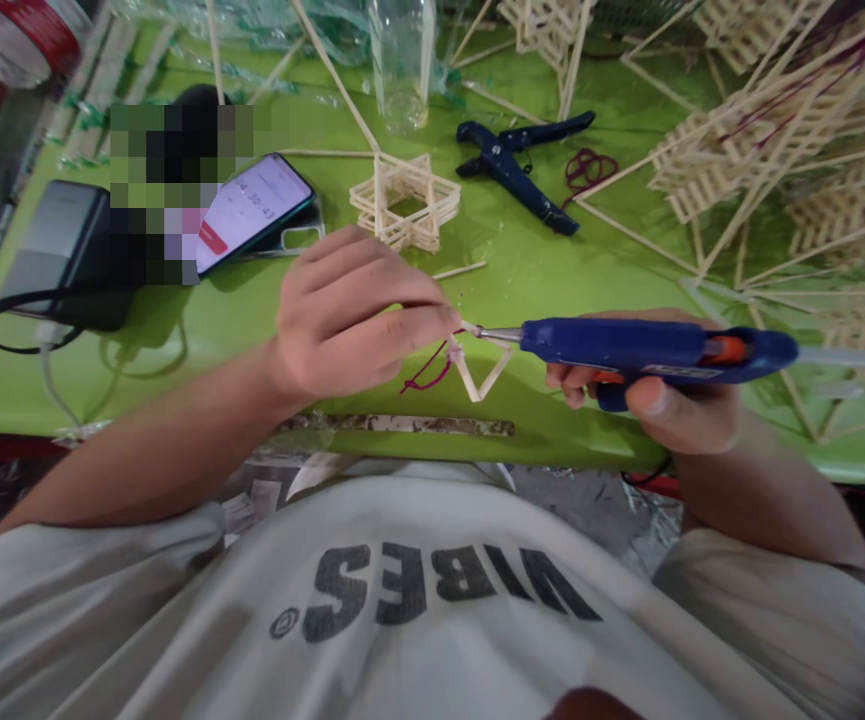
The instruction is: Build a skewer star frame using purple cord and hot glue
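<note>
From far away I saw a green table (177, 385) under it all. Stacks of thin sticks (728, 150) filled its far right side. A blue glue gun (627, 345) pointed to the left over the near part of the table. The right hand (691, 415) was curled around the gun's handle and had a good hold on it. The left hand (357, 310) was bunched up, with its fingertips pinched close together on something small. A grey and black box (61, 245) was over on the left. Dark blue cutters (518, 180) lay past the gun. A phone (259, 205) lay near the box, and a star made of sticks (406, 205) sat just past the left hand. The small thing in the left hand was a little stick frame (466, 378), held just in front of the gun's metal tip. I could not tell if the tip touched it. A purple thread (436, 380) hung beside the frame, the thinnest thing of all.
</note>
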Demonstrator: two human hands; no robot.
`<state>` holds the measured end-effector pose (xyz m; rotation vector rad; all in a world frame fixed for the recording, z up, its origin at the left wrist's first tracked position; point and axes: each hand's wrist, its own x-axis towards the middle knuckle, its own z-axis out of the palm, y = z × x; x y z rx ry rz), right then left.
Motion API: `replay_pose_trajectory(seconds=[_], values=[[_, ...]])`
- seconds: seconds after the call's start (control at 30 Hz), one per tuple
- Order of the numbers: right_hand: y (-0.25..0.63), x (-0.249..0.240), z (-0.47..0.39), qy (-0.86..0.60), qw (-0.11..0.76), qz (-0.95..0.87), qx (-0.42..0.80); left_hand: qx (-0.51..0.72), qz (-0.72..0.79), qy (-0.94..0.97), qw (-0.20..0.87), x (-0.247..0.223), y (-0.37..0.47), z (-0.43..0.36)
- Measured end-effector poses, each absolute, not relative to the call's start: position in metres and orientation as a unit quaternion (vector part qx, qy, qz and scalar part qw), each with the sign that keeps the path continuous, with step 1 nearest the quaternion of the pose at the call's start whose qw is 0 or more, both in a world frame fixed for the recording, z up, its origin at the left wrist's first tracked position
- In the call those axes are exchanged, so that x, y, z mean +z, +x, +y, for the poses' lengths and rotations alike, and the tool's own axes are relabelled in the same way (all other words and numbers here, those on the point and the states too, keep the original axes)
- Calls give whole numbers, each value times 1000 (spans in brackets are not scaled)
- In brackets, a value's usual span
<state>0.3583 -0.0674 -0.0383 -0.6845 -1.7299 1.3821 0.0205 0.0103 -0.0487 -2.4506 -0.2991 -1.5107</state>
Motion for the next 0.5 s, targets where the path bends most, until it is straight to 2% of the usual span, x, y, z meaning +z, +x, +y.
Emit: replay_pose_trajectory(seconds=[0.27,0.5], values=[[360,-41,-70,-287,421,-672,537,-523,-117,-839,94,-51,18,11],[360,-38,-68,-276,395,-692,538,-557,-69,-815,143,-41,27,12]])
